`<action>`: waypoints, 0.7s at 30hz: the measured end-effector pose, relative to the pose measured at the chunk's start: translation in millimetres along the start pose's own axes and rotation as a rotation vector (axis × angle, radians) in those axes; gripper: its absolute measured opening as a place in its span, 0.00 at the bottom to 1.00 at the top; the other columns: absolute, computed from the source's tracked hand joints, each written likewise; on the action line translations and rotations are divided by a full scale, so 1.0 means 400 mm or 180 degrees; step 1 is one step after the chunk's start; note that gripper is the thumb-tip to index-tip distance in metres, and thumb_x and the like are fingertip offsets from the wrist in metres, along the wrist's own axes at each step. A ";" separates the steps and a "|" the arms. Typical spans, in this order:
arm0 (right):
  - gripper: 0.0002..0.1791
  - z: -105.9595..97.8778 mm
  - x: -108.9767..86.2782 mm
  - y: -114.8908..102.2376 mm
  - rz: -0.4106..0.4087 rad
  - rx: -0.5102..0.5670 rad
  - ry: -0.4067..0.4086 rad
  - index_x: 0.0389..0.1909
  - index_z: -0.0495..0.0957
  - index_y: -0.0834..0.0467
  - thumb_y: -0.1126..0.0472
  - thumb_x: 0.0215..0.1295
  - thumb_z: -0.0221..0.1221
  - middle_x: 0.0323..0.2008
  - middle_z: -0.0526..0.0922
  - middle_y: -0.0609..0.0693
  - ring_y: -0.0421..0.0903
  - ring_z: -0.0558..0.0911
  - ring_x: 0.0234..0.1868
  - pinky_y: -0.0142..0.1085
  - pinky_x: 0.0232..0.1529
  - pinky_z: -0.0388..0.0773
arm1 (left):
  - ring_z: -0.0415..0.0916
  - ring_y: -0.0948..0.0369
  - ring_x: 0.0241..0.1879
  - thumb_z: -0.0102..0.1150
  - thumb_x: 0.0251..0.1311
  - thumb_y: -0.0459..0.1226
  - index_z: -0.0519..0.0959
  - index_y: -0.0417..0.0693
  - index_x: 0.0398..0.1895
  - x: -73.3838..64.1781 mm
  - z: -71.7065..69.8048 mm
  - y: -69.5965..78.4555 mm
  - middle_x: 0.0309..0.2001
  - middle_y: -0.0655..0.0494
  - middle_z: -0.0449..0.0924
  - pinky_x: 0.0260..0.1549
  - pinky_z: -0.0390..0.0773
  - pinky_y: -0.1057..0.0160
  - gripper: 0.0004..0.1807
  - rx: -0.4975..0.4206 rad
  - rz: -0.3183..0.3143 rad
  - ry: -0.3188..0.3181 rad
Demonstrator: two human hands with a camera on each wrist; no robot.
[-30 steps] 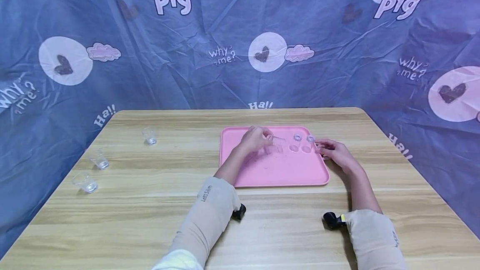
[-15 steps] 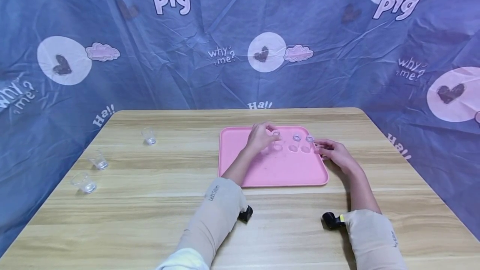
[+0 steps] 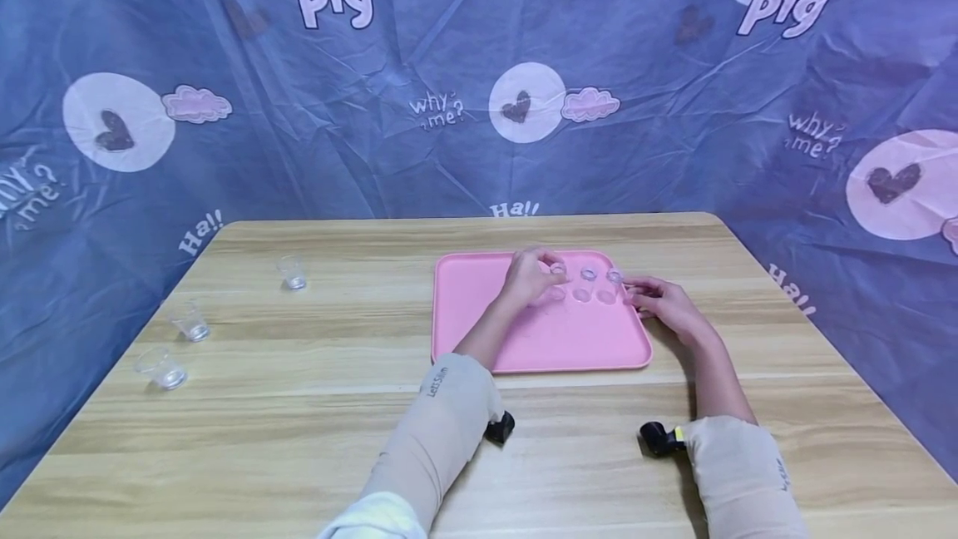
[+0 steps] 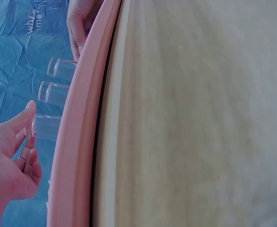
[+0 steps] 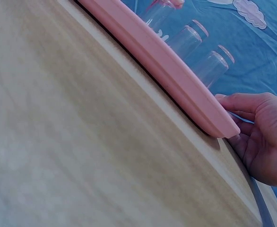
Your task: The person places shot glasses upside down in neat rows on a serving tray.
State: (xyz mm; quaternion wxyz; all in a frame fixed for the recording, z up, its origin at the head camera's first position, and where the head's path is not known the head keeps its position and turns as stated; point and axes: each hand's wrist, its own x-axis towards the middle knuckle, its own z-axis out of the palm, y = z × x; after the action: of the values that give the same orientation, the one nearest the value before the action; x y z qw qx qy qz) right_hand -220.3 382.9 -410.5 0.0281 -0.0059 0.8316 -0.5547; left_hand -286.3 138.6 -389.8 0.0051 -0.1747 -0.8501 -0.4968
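The cups (image 4: 56, 93) look glossy and clear, the tray (image 3: 539, 343) smooth plastic, the desk (image 3: 299, 431) wood-grained, the cloth (image 3: 449, 165) at twelve o'clock creased.

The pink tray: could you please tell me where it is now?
In the head view, the pink tray lies on the wooden table, just right of centre, with the left hand over it and the right hand at its right edge.

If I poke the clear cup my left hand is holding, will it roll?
The clear cup probably won't roll immediately, since it seems to stand on end. Knocked over, it might roll, because it looks round, though the pink tray has a raised rim that could stop it. It looks smooth, so maybe slippery.
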 end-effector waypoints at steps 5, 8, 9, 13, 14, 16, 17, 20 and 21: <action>0.25 0.001 0.002 0.003 0.0018 0.0018 0.0011 0.60 0.61 0.74 0.64 0.66 0.52 0.39 0.75 0.51 0.34 0.76 0.33 0.29 0.34 0.76 | 0.66 0.59 0.48 0.71 0.44 0.38 0.82 0.51 0.33 -0.001 0.006 0.001 0.37 0.59 0.77 0.46 0.64 0.66 0.11 0.0041 0.0027 -0.0040; 0.25 0.001 0.003 0.004 0.0047 0.0025 0.0017 0.60 0.62 0.73 0.64 0.67 0.52 0.38 0.75 0.50 0.35 0.76 0.33 0.29 0.35 0.76 | 0.66 0.59 0.49 0.71 0.44 0.37 0.82 0.50 0.33 -0.001 0.008 0.000 0.38 0.59 0.77 0.48 0.64 0.67 0.11 0.0059 0.0058 -0.0046; 0.25 0.001 0.002 0.003 0.0038 0.0013 0.0013 0.60 0.61 0.73 0.64 0.67 0.52 0.38 0.75 0.50 0.35 0.76 0.33 0.29 0.34 0.76 | 0.66 0.60 0.48 0.71 0.44 0.37 0.82 0.50 0.33 -0.001 0.009 -0.001 0.38 0.59 0.78 0.47 0.64 0.67 0.11 0.0068 0.0070 -0.0053; 0.25 0.000 0.004 0.004 0.0043 0.0020 -0.0005 0.60 0.60 0.74 0.65 0.67 0.51 0.41 0.74 0.55 0.35 0.76 0.34 0.29 0.34 0.76 | 0.67 0.60 0.47 0.71 0.44 0.36 0.82 0.50 0.33 -0.001 0.010 -0.003 0.37 0.59 0.78 0.47 0.64 0.67 0.11 0.0083 0.0110 -0.0071; 0.25 0.000 0.005 0.004 0.0042 0.0021 -0.0010 0.60 0.60 0.74 0.65 0.67 0.51 0.41 0.74 0.56 0.35 0.75 0.34 0.29 0.34 0.76 | 0.67 0.60 0.47 0.71 0.44 0.36 0.82 0.50 0.33 0.000 0.011 -0.003 0.37 0.59 0.78 0.47 0.65 0.67 0.11 0.0075 0.0119 -0.0073; 0.25 -0.002 0.006 0.006 0.0060 0.0032 -0.0015 0.61 0.59 0.75 0.66 0.67 0.51 0.42 0.74 0.58 0.34 0.75 0.34 0.29 0.34 0.76 | 0.67 0.60 0.48 0.71 0.44 0.35 0.82 0.50 0.33 0.000 0.012 -0.004 0.38 0.60 0.78 0.48 0.64 0.67 0.11 0.0064 0.0118 -0.0085; 0.25 -0.003 0.007 0.006 0.0068 0.0031 -0.0013 0.61 0.59 0.75 0.67 0.67 0.50 0.42 0.74 0.58 0.34 0.75 0.34 0.29 0.34 0.76 | 0.67 0.60 0.48 0.71 0.44 0.35 0.82 0.50 0.33 0.000 0.012 -0.004 0.38 0.60 0.78 0.48 0.64 0.67 0.11 0.0064 0.0125 -0.0088; 0.25 -0.003 0.007 0.005 0.0069 0.0030 -0.0005 0.61 0.59 0.74 0.67 0.67 0.50 0.42 0.74 0.57 0.34 0.75 0.34 0.29 0.34 0.76 | 0.67 0.60 0.49 0.71 0.44 0.35 0.82 0.50 0.34 0.001 0.014 -0.004 0.39 0.59 0.78 0.49 0.63 0.66 0.11 0.0064 0.0128 -0.0100; 0.25 -0.003 0.006 0.005 0.0067 0.0028 -0.0001 0.61 0.59 0.74 0.67 0.67 0.50 0.42 0.74 0.57 0.34 0.75 0.34 0.29 0.34 0.76 | 0.67 0.59 0.50 0.70 0.44 0.35 0.82 0.50 0.34 0.000 0.014 -0.004 0.39 0.59 0.78 0.50 0.63 0.66 0.11 0.0073 0.0123 -0.0106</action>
State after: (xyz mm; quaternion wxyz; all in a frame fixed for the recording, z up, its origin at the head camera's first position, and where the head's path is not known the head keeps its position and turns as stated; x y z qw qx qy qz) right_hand -222.7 384.6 -412.0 0.0342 0.0029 0.8292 -0.5579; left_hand -286.0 142.6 -393.9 0.0026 -0.1992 -0.8522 -0.4838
